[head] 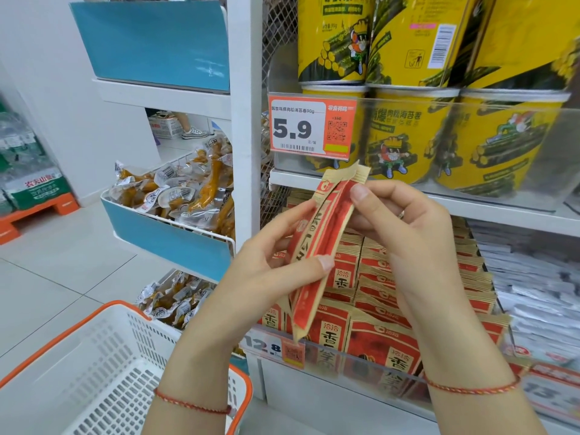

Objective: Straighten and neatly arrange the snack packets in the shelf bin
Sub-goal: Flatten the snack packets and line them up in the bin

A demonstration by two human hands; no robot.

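**A:** What is the figure showing?

**B:** A person is standing at a shop shelf, holding a red and tan snack packet [320,240] edge-on above the clear-fronted shelf bin [361,359]. The left hand [276,274] is pinching the packet's lower half, thumb pressing on its near edge and fingers curling behind. The right hand [405,227] is gripping the upper half, thumb lying on the red face near the top seam. There appears to be more than one packet pressed together, though the frame is not settling that.

**A:** Where are the other packets sitting?

**B:** Matching packets [376,334] are standing upright in rows inside the bin, directly below the held one. Yellow seaweed-roll tubs [408,133] are occupying the shelf above, behind a price tag [310,127], and a white shopping basket [103,372] with an orange rim is waiting at lower left.

**A:** Which step is in hand?

**B:** Judging by the pose, the person is squaring up a lifted packet before returning it; the front rows are already looking orderly.

**A:** And the next move?

**B:** It is likely calling for turning the packet face-forward, lowering it into a gap in the rows, and keeping it upright without toppling neighbours.
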